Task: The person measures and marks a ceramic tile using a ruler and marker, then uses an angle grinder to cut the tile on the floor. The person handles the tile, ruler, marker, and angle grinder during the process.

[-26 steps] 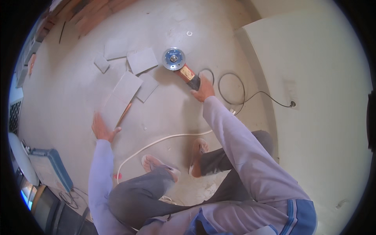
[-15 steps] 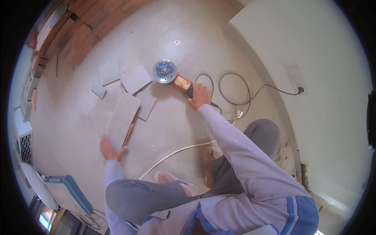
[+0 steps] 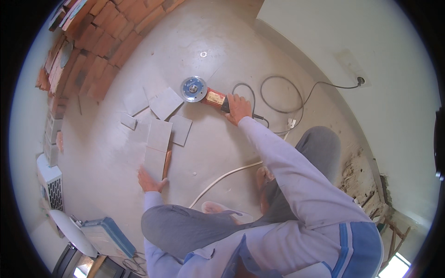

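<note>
My right hand point(image 3: 238, 109) is wrapped round the rear handle of an angle grinder point(image 3: 216, 98). Its blue cutting disc point(image 3: 193, 88) faces up, just right of the far tiles; blur does not show whether it spins. At the near end of a long grey tile point(image 3: 157, 143), with a line across its middle, my left hand point(image 3: 150, 180) grips the tile, thumb on its right edge and fingers on its left. A brown strip, perhaps wood point(image 3: 167, 163), shows under that right edge. Around the far end lie grey tile pieces point(image 3: 166, 103), one of them small point(image 3: 128, 121).
The grinder's black cord point(image 3: 303, 104) loops to a wall socket point(image 3: 360, 81) at the right. A white cable point(image 3: 222, 177) crosses the floor by my feet. Stacked red bricks point(image 3: 109, 34) stand far left. A blue-edged case point(image 3: 109, 234) lies near left. Broken plaster point(image 3: 359, 180) edges the right wall.
The whole view has turned, shifting the tiles and my left hand rightward in the picture. Both hands keep their holds, on the grinder and on the long tile.
</note>
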The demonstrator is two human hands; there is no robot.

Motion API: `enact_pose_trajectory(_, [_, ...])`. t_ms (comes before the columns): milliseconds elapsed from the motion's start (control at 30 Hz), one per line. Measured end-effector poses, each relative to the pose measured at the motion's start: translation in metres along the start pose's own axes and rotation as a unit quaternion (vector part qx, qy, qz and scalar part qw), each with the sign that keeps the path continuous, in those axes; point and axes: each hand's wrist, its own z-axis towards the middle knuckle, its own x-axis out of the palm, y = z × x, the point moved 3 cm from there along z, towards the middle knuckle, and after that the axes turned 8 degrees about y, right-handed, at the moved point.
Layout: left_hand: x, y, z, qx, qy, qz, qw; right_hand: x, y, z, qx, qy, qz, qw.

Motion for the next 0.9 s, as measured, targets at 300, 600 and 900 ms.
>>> enact_pose_trajectory(300, [0.016, 0.001, -0.003, -0.014, -0.01, -0.044, 0.999, -0.006, -0.001, 0.008, -0.01, 0.021, 0.001, 1.0])
enact_pose_trajectory(600, [-0.021, 0.065, 0.027, 0.128, 0.054, -0.162, 0.977, -0.007, 0.002, 0.012, -0.023, 0.031, 0.088, 0.995])
enact_pose_trajectory(900, [-0.18, -0.117, -0.065, 0.123, 0.165, -0.689, 0.695, -0.102, 0.107, -0.047, -0.197, 0.112, 0.379, 0.897])
